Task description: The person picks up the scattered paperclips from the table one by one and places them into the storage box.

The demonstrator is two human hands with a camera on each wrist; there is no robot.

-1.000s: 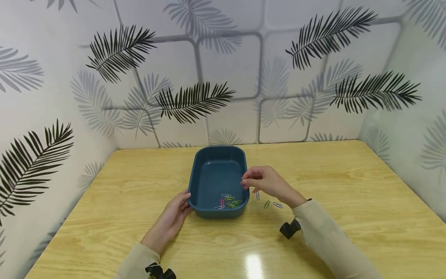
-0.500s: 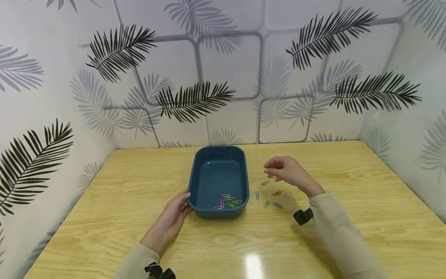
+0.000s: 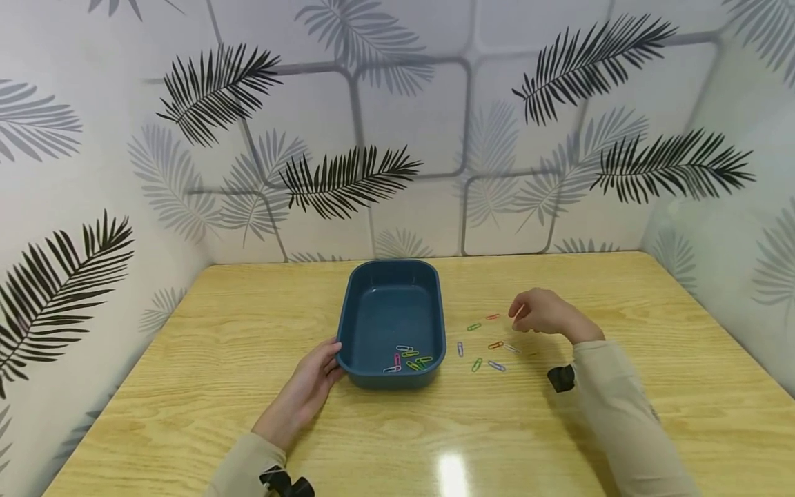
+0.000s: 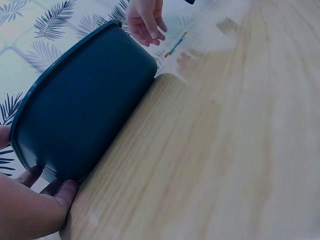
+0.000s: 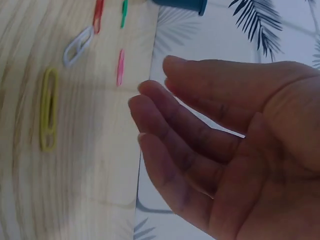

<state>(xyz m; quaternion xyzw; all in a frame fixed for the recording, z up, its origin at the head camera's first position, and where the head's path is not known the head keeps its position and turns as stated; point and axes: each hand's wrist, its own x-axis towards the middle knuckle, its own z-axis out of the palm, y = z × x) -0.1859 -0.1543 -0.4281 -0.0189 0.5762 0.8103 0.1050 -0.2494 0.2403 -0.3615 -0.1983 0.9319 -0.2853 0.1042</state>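
2 hands in play: the left hand (image 3: 310,381) grips the near left side of the blue tray (image 3: 390,310), thumb over the edge, while the right hand (image 3: 548,314), fingers loose and gently curved, hovers over the wooden table (image 3: 261,304) near the yellow paper clip (image 5: 45,107). 8 clips (image 3: 495,345) lie scattered right of the tray, more clips (image 3: 397,359) bunch inside its near right end, and behind rises the leaf-patterned wall (image 3: 413,117).

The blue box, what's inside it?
Paper clips in pink, white, yellow and green lie at the near end of the blue box. Its near wall covers its own inner side, so anything tucked tight there can't be seen.
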